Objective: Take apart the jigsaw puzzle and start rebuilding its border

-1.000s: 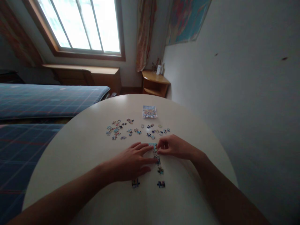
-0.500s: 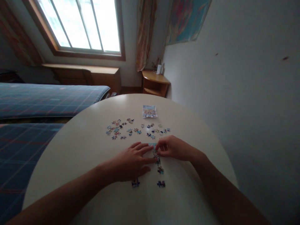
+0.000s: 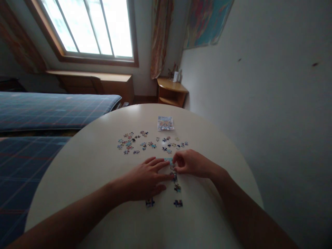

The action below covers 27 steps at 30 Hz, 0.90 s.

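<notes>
Your left hand (image 3: 145, 179) spreads its fingers across a seemingly part-joined puzzle strip (image 3: 175, 177); your right hand (image 3: 193, 162) curls nearly closed at its edge, grip unclear, unjoined pieces (image 3: 129, 142) scattered beyond your fingertips.

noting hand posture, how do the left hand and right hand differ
The left hand is spread out; the right hand is curled in a pinch shape. The left hand partly covers the puzzle strip from the left; the right hand is at its right edge. Both are bare.

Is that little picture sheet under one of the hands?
No, the picture sheet lies on the table beyond the left hand and right hand.
</notes>
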Each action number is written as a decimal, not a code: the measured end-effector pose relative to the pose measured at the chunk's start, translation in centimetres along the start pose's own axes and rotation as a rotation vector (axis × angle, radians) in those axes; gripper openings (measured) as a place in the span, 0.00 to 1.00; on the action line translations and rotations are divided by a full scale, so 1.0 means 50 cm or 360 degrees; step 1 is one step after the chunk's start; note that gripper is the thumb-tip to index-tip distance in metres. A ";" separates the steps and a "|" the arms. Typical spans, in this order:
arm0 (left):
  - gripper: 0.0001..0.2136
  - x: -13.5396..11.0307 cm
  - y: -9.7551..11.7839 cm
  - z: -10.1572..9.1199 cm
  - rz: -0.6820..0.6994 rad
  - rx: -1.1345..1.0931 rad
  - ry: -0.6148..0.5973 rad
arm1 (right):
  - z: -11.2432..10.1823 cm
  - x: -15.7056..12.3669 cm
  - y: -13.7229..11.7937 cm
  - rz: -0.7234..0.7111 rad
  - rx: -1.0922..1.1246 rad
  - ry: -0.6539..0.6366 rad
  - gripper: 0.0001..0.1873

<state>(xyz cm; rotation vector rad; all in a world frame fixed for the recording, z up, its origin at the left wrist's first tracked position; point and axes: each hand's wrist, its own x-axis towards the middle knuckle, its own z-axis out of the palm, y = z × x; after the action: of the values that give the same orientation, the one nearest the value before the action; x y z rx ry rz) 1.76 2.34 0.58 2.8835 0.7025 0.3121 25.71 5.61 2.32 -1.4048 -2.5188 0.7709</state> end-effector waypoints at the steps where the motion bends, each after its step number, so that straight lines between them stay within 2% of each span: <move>1: 0.18 0.000 0.000 0.000 0.0000 -0.0003 0.0001 | 0.000 0.000 0.001 -0.0004 0.0004 0.0001 0.08; 8: 0.18 0.001 0.000 0.000 0.0000 0.0017 -0.0011 | 0.004 0.001 0.008 -0.0068 0.0033 -0.0036 0.07; 17: 0.18 0.000 0.006 -0.002 0.0001 0.0010 -0.0020 | -0.004 -0.006 -0.009 -0.0025 -0.0080 -0.0004 0.04; 27: 0.20 0.001 0.008 -0.001 -0.0012 -0.0006 -0.0095 | -0.004 -0.007 -0.004 0.0003 -0.0097 0.0018 0.04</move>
<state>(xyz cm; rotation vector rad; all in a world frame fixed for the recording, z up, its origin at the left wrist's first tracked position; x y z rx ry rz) 1.94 2.03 0.72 2.8726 0.7019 0.2248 25.85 5.31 2.61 -1.4261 -2.5535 0.6899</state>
